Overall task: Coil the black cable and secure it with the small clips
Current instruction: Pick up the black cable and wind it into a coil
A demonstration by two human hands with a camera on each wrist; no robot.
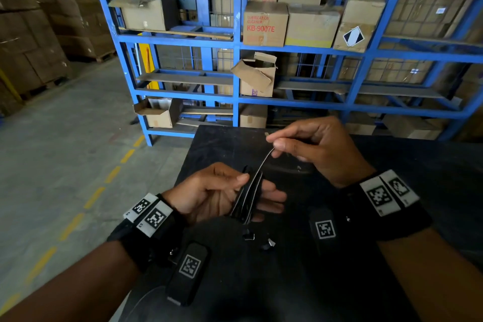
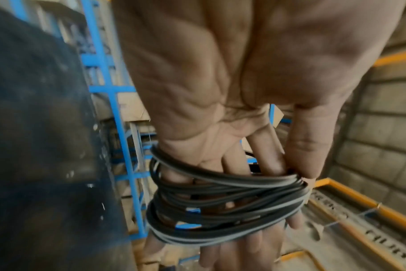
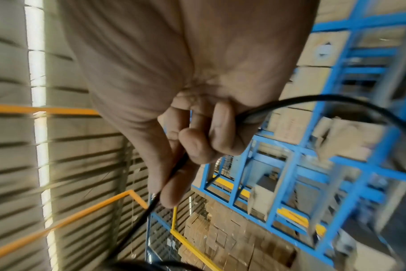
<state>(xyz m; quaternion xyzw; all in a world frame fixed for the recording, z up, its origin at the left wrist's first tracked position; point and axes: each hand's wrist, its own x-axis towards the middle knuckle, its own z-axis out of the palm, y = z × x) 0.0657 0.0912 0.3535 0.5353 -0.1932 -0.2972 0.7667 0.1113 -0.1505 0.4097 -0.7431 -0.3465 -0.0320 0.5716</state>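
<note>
The black cable [image 1: 247, 195] is wound in several turns around the fingers of my left hand [image 1: 222, 191], over the black table [image 1: 392, 282]. In the left wrist view the cable coil [image 2: 220, 198] wraps the fingers and my thumb presses on it. My right hand [image 1: 311, 146] is raised up and to the right, pinching the free strand of the cable [image 1: 266, 158] between thumb and forefinger. In the right wrist view the black cable [image 3: 174, 170] passes through the curled fingers [image 3: 197, 144]. Two small clips [image 1: 248, 236] [image 1: 269, 243] lie on the table just below my left hand.
A blue metal rack [image 1: 236, 47] with cardboard boxes [image 1: 265, 23] stands behind the table. To the left is grey concrete floor [image 1: 65, 151] with a dashed yellow line and stacked cartons. Both wrists wear black bands with tags.
</note>
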